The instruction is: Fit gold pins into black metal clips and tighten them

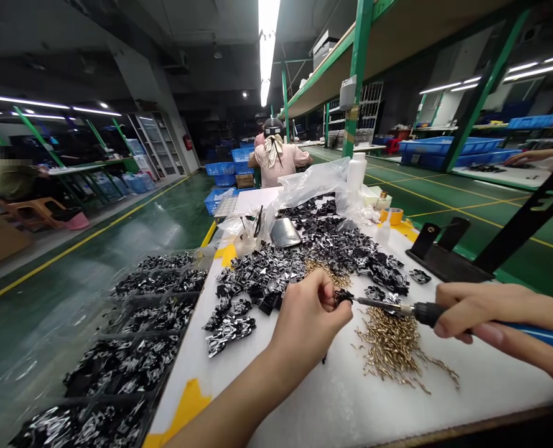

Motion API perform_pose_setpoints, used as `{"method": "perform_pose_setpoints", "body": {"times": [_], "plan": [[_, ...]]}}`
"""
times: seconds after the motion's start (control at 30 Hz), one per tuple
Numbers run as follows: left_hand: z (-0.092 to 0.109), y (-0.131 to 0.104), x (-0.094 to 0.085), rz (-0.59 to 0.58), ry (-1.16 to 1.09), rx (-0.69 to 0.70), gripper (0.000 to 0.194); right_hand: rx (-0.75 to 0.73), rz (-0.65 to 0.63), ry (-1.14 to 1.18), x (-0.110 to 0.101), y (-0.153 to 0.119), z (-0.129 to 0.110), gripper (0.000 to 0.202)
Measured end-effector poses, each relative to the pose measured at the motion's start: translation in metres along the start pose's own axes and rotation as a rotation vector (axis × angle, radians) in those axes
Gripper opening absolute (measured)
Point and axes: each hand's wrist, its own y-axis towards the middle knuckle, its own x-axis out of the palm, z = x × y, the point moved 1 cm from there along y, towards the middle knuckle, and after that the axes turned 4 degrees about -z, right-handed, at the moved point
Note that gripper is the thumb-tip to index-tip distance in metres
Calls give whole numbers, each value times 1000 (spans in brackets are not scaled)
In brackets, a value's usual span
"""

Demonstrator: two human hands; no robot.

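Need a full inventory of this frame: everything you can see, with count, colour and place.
Small parts: uncountable, black and silver, heaped on worktop
Metal pieces: uncountable, gold, two piles on worktop
Driver-like tool: one, black and blue, in right hand
Worktop: one, white, foreground
Divided tray: one, clear, left of worktop, holding similar parts
Tape roll: one, orange, worktop's far right
Bottle: one, white, far end
Plastic bag: clear, far end
Stand: one, black, right
Crates: several, blue, background
Co-workers: several, pink and green tops visible, background
Left hand: one, bare, pinching a dark part
Right hand: one, bare, gripping the tool
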Motion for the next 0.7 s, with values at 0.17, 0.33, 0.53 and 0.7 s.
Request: {"method": "perform_pose_setpoints", "body": {"times": [0.17,0.33,0.53,0.7], "plan": [[-1,-1,0,3,34,17,24,24,-71,37,-2,2,-1,31],[-1,0,0,23,101,18,27,6,-36,30,-1,6,-3,30],[2,-1,-1,31,110,-29,30,-46,-46,11,-1,8,-1,29],[3,-1,-1,32,84,-36,30,-141,-132,-85,-8,11,5,23]]}}
